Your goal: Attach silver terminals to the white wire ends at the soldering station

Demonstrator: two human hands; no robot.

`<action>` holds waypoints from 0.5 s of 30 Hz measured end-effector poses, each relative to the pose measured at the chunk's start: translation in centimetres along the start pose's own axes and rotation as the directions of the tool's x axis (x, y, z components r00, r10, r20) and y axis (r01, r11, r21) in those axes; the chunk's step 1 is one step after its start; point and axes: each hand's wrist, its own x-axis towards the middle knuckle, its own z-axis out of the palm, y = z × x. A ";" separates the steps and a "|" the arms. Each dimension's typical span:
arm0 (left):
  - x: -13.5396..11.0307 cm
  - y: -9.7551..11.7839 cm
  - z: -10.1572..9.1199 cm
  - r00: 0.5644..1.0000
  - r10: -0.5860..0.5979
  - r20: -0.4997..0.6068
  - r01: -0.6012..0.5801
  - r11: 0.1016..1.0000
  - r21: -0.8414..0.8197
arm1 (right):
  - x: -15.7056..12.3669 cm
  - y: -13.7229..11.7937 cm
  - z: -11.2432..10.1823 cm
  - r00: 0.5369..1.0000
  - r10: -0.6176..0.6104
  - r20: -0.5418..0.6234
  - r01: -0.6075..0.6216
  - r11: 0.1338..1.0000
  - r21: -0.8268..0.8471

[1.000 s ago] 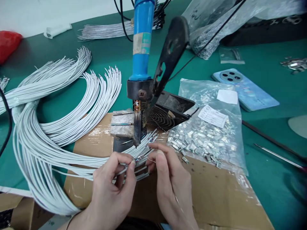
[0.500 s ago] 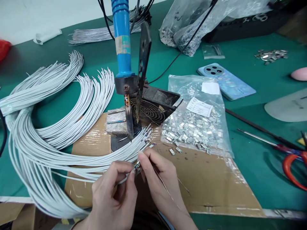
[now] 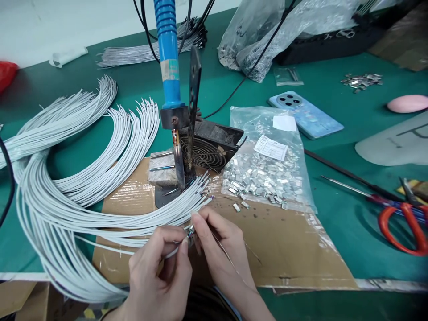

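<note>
My left hand point(image 3: 160, 272) pinches the end of a white cable point(image 3: 172, 253), whose fine coloured wires poke out at the fingertips. Opposite it, my right hand point(image 3: 222, 247) grips a small metal connector point(image 3: 191, 228) between thumb and forefinger, right at those wires. A thin strand of solder wire point(image 3: 230, 261) also runs through the right hand and trails over the wrist. Whether wires and connector are joined is too small to tell. Just beyond the hands, a blue-handled soldering iron point(image 3: 169, 58) hangs tip down in a stand, above a bundle of white cables point(image 3: 133, 220).
A plastic bag of metal connectors point(image 3: 267, 174) lies on the cardboard point(image 3: 294, 249), with a few loose ones beside it. Behind the iron sits a black fan point(image 3: 207, 149). Rightward are a phone point(image 3: 310, 116), a screwdriver point(image 3: 347, 186) and red-handled scissors point(image 3: 384, 223).
The view has turned slightly, so things on the right sit further left in the picture. Both hands keep nearly the same hold and place.
</note>
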 end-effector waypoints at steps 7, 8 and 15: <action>-0.3 -0.1 -0.3 1.000 -0.021 0.001 0.021 1.000 0.017 | -0.2 0.1 0.1 1.000 -0.006 -0.005 0.006 1.000 0.013; -0.3 -0.1 -0.3 1.000 -0.026 0.001 0.026 0.999 0.021 | -0.2 0.1 0.1 1.000 -0.006 -0.005 0.006 1.000 0.013; 0.0 0.0 -0.5 0.999 -0.036 -0.007 0.037 0.996 0.079 | -0.2 -0.3 -0.9 0.999 -0.029 0.046 0.029 1.000 0.007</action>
